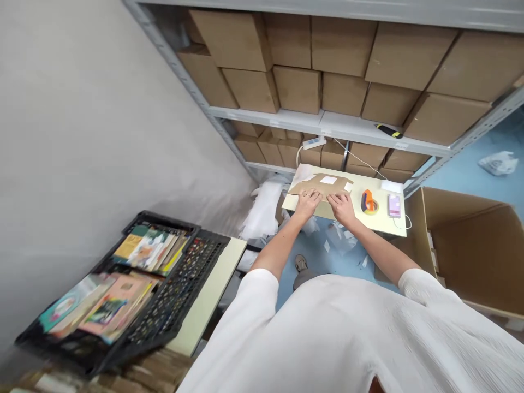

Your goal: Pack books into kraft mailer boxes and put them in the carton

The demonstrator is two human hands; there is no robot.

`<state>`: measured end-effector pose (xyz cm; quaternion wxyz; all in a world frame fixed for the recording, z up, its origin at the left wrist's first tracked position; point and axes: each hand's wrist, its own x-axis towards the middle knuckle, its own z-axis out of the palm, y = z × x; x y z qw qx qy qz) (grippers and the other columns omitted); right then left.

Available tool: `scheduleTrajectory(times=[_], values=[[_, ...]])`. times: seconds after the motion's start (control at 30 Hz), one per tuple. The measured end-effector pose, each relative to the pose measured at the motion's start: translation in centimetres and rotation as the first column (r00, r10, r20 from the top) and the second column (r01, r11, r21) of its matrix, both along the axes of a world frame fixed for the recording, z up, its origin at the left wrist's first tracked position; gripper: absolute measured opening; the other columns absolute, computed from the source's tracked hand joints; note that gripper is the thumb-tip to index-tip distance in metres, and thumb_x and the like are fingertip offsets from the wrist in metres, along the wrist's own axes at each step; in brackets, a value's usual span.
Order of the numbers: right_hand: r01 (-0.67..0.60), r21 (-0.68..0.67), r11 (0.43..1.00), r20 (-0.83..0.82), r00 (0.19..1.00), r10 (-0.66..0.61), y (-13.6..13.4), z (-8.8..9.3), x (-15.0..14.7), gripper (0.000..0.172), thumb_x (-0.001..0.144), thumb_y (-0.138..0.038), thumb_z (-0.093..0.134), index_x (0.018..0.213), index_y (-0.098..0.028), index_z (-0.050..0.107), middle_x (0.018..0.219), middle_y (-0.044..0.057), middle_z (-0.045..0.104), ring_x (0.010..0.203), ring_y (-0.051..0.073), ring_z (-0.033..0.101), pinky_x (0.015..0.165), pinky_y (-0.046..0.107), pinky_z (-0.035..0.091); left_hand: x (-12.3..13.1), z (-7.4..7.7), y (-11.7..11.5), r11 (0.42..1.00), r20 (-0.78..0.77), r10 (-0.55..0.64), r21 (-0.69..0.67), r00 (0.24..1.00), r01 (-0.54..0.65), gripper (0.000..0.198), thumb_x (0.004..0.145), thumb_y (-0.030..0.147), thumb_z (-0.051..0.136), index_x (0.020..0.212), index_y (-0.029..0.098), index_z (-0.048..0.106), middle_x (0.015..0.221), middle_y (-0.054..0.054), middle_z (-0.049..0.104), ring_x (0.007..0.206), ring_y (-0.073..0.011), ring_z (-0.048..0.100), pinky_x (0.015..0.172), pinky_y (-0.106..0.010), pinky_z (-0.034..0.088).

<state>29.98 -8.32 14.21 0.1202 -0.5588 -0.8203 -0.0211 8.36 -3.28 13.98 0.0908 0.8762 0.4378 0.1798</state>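
A flat brown cardboard piece (332,188) with white paper labels on it lies on the small pale table (379,222). My left hand (308,203) has its fingers closed over the near edge of the cardboard, left of its middle. At the same edge, a little to the right, my right hand (341,207) grips with bent fingers. Part of that edge is hidden under both hands. An orange tape dispenser (367,201) with a roll of tape sits to the right of my right hand. Beyond it lies a phone (394,206) with a cable.
Behind the table, a metal shelf (282,117) holds several cardboard boxes and a yellow-and-black cutter (388,131). A large carton (470,245) stands open at right. Black crates (164,295) with books are at left. White wrapping (264,210) and scraps litter the floor.
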Motion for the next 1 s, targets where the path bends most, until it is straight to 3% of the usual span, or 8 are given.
scheduleTrajectory(times=[0.2, 0.4, 0.53, 0.67, 0.77, 0.9, 1.0], values=[[0.203, -0.113, 0.973, 0.081, 0.978, -0.194, 3.1, -1.3, -0.6, 0.055, 0.11, -0.014, 0.039, 0.161, -0.015, 0.062, 0.157, 0.018, 0.069, 0.13, 0.035, 0.057, 0.109, 0.048, 0.038, 1.3, -1.7, 7.3, 0.981, -0.063, -0.191, -0.048, 0.979, 0.189, 0.045, 0.111, 0.013, 0.045, 0.14, 0.032, 0.074, 0.155, -0.014, 0.072, 0.16, -0.0286, 0.051, 0.133, -0.06, 0.028], [0.331, -0.276, 0.902, 0.125, 0.943, -0.308, 6.6, -2.4, -6.2, 0.048, 0.111, -0.021, 0.042, 0.151, -0.016, 0.068, 0.136, 0.021, 0.077, 0.118, 0.034, 0.063, 0.102, 0.044, 0.045, -1.8, -3.1, 13.0, 0.942, -0.078, -0.316, -0.141, 0.945, 0.304, 0.043, 0.108, 0.012, 0.048, 0.133, 0.031, 0.077, 0.152, -0.015, 0.071, 0.152, -0.031, 0.054, 0.13, -0.057, 0.03], [0.326, -0.361, 0.874, 0.127, 0.945, -0.3, 9.0, -2.7, -10.3, 0.043, 0.114, -0.031, 0.045, 0.147, -0.016, 0.069, 0.139, 0.021, 0.075, 0.126, 0.035, 0.064, 0.103, 0.042, 0.047, -4.6, -4.4, 15.4, 0.935, -0.066, -0.302, -0.217, 0.951, 0.282, 0.045, 0.105, 0.011, 0.049, 0.134, 0.031, 0.077, 0.153, -0.014, 0.069, 0.153, -0.0314, 0.052, 0.13, -0.056, 0.03], [0.3, -0.443, 0.845, 0.082, 0.952, -0.295, 11.4, -3.5, -12.5, 0.057, 0.115, -0.047, 0.048, 0.163, -0.017, 0.055, 0.147, 0.021, 0.073, 0.131, 0.035, 0.066, 0.106, 0.043, 0.05, -7.2, -6.0, 16.9, 0.939, -0.089, -0.226, -0.283, 0.97, 0.193, 0.053, 0.098, 0.003, 0.049, 0.137, 0.027, 0.076, 0.162, -0.014, 0.063, 0.158, -0.0312, 0.047, 0.13, -0.056, 0.03], [0.34, -0.477, 0.811, 0.036, 0.929, -0.368, 13.0, -4.9, -12.0, 0.063, 0.116, -0.043, 0.045, 0.172, -0.015, 0.045, 0.152, 0.022, 0.07, 0.133, 0.035, 0.067, 0.108, 0.043, 0.052, -8.5, -7.3, 17.5, 0.941, -0.098, -0.157, -0.317, 0.983, 0.119, 0.058, 0.093, 0.002, 0.052, 0.142, 0.026, 0.074, 0.167, -0.014, 0.059, 0.161, -0.0324, 0.044, 0.13, -0.058, 0.03], [0.408, -0.529, 0.744, -0.023, 0.869, -0.494, 14.8, -7.5, -8.4, 0.061, 0.111, -0.035, 0.049, 0.168, -0.012, 0.052, 0.157, 0.021, 0.067, 0.139, 0.035, 0.065, 0.113, 0.044, 0.053, -9.1, -9.0, 18.2, 0.93, -0.099, -0.07, -0.367, 0.993, 0.029, 0.059, 0.095, 0.004, 0.051, 0.146, 0.025, 0.072, 0.171, -0.015, 0.055, 0.16, -0.0331, 0.045, 0.129, -0.057, 0.034], [0.476, -0.612, 0.632, -0.045, 0.777, -0.628, 16.3, -9.6, -4.5, 0.059, 0.106, -0.031, 0.051, 0.161, -0.009, 0.06, 0.158, 0.021, 0.067, 0.139, 0.033, 0.067, 0.114, 0.041, 0.054, -8.7, -10.1, 18.7, 0.899, -0.125, 0.009, -0.434, 0.992, -0.063, 0.055, 0.099, 0.008, 0.049, 0.148, 0.022, 0.071, 0.169, -0.016, 0.057, 0.157, -0.0351, 0.05, 0.125, -0.057, 0.04]])
